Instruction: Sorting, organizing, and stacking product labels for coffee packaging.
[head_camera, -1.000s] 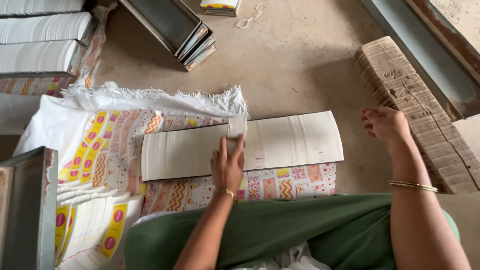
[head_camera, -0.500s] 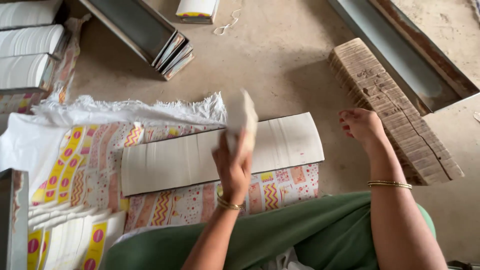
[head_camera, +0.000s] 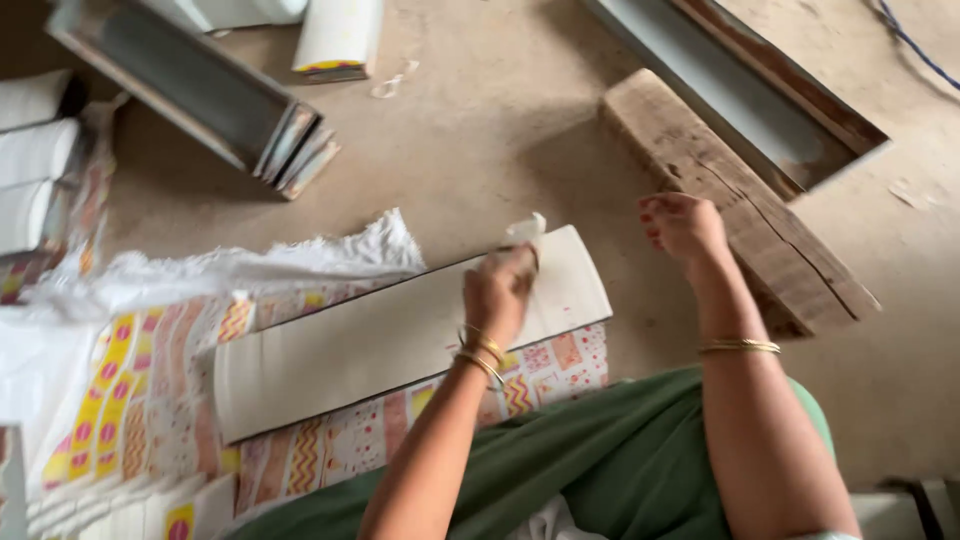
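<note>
Left hand (head_camera: 500, 292): middle of the frame, fingers curled together and pinching a small white scrap (head_camera: 527, 228) that sticks up just above the knuckles; gold bangles at the wrist.
Scrap: held over the right end of the long sheet, a little left of the frame's centre line; whether it touches the sheet cannot be told.
Sheet (head_camera: 400, 335): long pale strip of paper, lying flat and slanting from lower left to upper right across the middle; its right end curves near the left hand.
Right hand (head_camera: 682, 225): right of centre, holding nothing, fingers bent and close together, fingertips pointing left; it hovers near the lower edge of the plank, and contact cannot be told. A gold bangle sits on the forearm.
Plank (head_camera: 740, 205): worn wooden beam, slanting from top centre to the right edge, on the concrete floor (head_camera: 480, 120).
Cloth (head_camera: 300, 440): printed fabric with yellow, pink and orange patterns, under the sheet, filling the lower left; a frayed white edge runs along its top.
Garment (head_camera: 600, 460): green, across the bottom of the frame, under both forearms.
Tray (head_camera: 190, 90): grey metal channel, upper left, with flat printed pieces stacked at its lower end.
Rolls (head_camera: 35, 155): white bundles at the far left edge.
Packet (head_camera: 338, 38): white with a yellow band, top centre left.
</note>
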